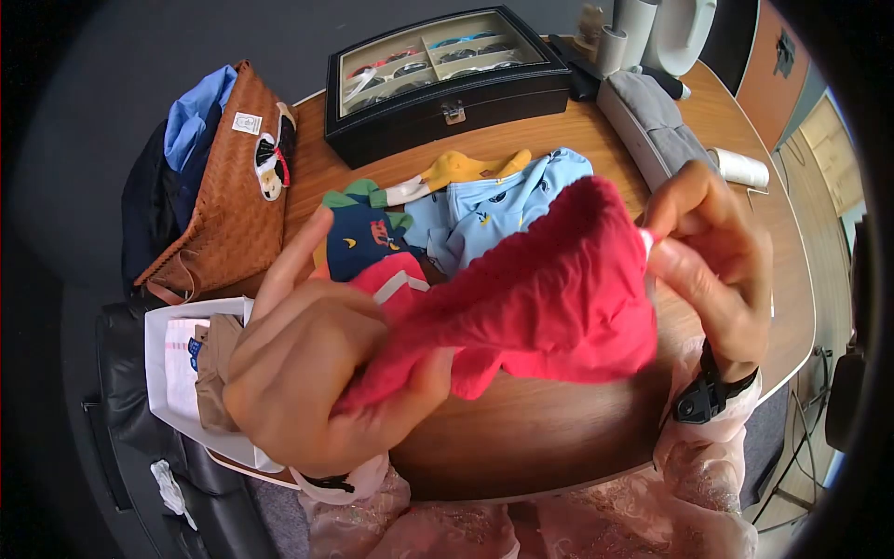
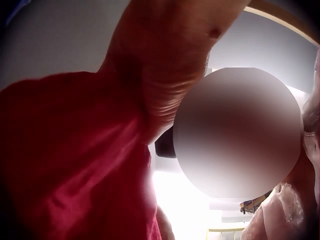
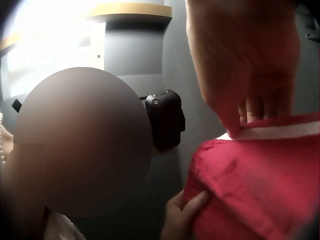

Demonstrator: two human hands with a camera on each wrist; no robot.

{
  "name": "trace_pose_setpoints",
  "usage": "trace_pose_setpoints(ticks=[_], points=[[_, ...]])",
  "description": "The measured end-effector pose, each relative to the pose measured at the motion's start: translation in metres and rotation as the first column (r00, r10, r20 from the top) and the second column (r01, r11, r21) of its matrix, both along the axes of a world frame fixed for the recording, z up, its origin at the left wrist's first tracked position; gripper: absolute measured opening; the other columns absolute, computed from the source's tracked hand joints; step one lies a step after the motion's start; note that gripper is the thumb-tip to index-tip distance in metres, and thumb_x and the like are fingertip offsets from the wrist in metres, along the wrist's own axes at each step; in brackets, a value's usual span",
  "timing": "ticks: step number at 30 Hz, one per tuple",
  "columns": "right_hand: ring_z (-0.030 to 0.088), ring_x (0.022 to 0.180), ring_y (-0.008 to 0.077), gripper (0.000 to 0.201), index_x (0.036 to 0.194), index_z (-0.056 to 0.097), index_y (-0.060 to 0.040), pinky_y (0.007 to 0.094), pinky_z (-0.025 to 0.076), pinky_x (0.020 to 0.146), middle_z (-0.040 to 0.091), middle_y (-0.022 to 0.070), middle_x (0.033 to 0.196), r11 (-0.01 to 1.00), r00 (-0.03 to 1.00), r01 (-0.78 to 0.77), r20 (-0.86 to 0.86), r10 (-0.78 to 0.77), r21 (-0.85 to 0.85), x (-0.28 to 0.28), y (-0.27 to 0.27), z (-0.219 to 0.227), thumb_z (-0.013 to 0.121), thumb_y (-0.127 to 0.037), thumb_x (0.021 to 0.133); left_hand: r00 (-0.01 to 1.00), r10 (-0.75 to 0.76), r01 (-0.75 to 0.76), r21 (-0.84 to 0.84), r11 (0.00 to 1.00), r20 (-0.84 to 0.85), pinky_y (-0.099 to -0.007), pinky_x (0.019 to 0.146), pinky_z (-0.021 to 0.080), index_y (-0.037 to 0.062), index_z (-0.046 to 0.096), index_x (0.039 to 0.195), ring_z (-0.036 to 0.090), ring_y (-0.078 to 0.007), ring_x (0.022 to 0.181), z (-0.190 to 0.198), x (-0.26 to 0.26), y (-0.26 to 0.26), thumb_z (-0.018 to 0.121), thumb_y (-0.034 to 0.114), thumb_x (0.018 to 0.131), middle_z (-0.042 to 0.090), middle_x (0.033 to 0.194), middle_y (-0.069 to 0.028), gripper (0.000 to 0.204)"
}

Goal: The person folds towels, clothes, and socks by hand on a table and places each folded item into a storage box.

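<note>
Both hands hold a red garment (image 1: 559,298) with a gathered elastic waistband above the table. My right hand (image 1: 722,265) pinches the waistband edge between thumb and forefinger, where a bit of white shows. In the right wrist view, a white strip (image 3: 280,132) runs along the inside of that waistband. My left hand (image 1: 317,373) grips the other end of the red cloth, one finger pointing up, slightly blurred. Beneath lies more red cloth with a white stripe (image 1: 400,285). Just behind are a navy printed garment (image 1: 363,244) and a light blue printed garment (image 1: 507,207).
A black glass-topped case (image 1: 447,88) stands at the back. To the left are a woven brown basket (image 1: 228,186) with clothes and a white box (image 1: 177,401) of folded clothes. A grey fabric box (image 1: 656,121) and a white roll (image 1: 740,168) sit at right.
</note>
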State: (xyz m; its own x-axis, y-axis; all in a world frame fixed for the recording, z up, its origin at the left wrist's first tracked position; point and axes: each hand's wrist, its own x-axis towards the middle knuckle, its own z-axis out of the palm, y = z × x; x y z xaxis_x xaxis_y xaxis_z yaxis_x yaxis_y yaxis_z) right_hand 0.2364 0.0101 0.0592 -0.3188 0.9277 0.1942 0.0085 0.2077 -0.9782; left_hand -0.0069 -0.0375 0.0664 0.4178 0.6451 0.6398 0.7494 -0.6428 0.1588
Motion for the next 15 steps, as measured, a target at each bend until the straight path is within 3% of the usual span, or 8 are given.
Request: trace_pose_setpoints(ticks=[2,3,5,6,8,10,12,15], points=[[0.046,0.066,0.0068,0.019,0.085,0.048,0.0019,0.0196,0.034,0.060,0.051,0.0033,0.075,1.000,0.998,0.026,0.055,-0.025,-0.008,0.002,0.001,0.006,0.059,-0.012,0.079,0.992,0.022,-0.026,0.033,0.999,0.122,-0.0362,0.072,0.051,-0.0064,0.055,0.076,0.063,-0.0270,0.063,-0.007,0.001,0.001,0.068,0.010,0.057,0.060,0.067,-0.0163,0.028],[0.045,0.066,0.0064,0.019,0.085,0.048,0.0018,0.0188,0.033,0.060,0.049,0.0024,0.075,0.999,0.993,0.052,0.109,-0.050,-0.015,0.003,0.002,0.007,0.059,-0.012,0.079,0.992,0.021,-0.025,0.033,0.999,0.123,-0.0362,0.072,0.051,-0.0064,0.055,0.076,0.063,-0.0270,0.063,-0.005,0.005,-0.001,0.068,0.010,0.057,0.060,0.067,-0.0163,0.028],[0.045,0.066,0.0060,0.019,0.085,0.048,0.0013,0.0183,0.033,0.059,0.048,0.0017,0.074,0.997,0.986,0.071,0.148,-0.070,0.002,0.002,0.002,0.005,0.059,-0.012,0.080,0.958,0.244,-0.224,-0.139,0.965,0.151,-0.0321,0.060,0.051,0.0006,0.062,0.068,0.060,-0.0183,0.053,0.002,0.014,-0.006,0.076,0.008,0.060,0.060,0.061,-0.0074,0.018],[0.045,0.065,0.0056,0.018,0.085,0.048,0.0011,0.0179,0.032,0.059,0.049,0.0013,0.074,0.994,0.991,0.072,0.103,-0.080,0.082,0.001,0.002,0.001,0.059,-0.012,0.080,0.958,0.244,-0.224,-0.139,0.965,0.151,-0.0321,0.060,0.051,0.0006,0.062,0.068,0.060,-0.0183,0.053,0.002,0.013,-0.006,0.076,0.008,0.060,0.060,0.061,-0.0074,0.018],[0.045,0.065,0.0052,0.017,0.085,0.048,0.0009,0.0175,0.032,0.059,0.049,0.0009,0.073,0.984,0.995,0.076,0.058,-0.087,0.163,0.001,0.002,-0.003,0.059,-0.012,0.081,0.979,0.198,-0.167,-0.395,0.903,0.039,-0.0307,0.054,0.047,0.0001,0.064,0.076,0.060,-0.0218,0.057,0.001,0.007,-0.003,0.073,0.005,0.063,0.062,0.073,-0.0087,0.016],[0.045,0.064,0.0045,0.014,0.086,0.048,0.0007,0.0166,0.032,0.058,0.050,0.0006,0.074,0.943,0.980,0.173,0.044,-0.193,0.284,0.001,0.003,-0.004,0.058,-0.010,0.083,0.987,0.158,-0.133,-0.361,0.923,0.040,-0.0303,0.054,0.047,0.0001,0.065,0.078,0.060,-0.0232,0.059,-0.005,0.000,0.001,0.071,0.003,0.062,0.062,0.078,-0.0089,0.018],[0.045,0.064,0.0044,0.013,0.087,0.049,0.0004,0.0165,0.033,0.058,0.051,0.0006,0.074,0.939,0.977,0.187,0.045,-0.208,0.288,0.000,0.003,-0.002,0.057,-0.009,0.084,0.992,0.117,-0.099,-0.328,0.939,0.037,-0.0300,0.054,0.047,0.0002,0.065,0.081,0.061,-0.0246,0.061,-0.009,-0.004,0.005,0.069,0.001,0.062,0.063,0.082,-0.0091,0.020],[0.046,0.065,0.0047,0.011,0.088,0.051,0.0001,0.0169,0.034,0.059,0.052,0.0008,0.075,0.932,0.976,0.182,0.060,-0.211,0.314,0.001,0.005,-0.001,0.058,-0.007,0.084,0.984,0.033,0.020,-0.297,0.955,0.173,-0.0304,0.055,0.047,0.0002,0.065,0.081,0.062,-0.0264,0.066,-0.008,-0.010,0.004,0.070,0.003,0.056,0.063,0.083,-0.0123,0.026]])
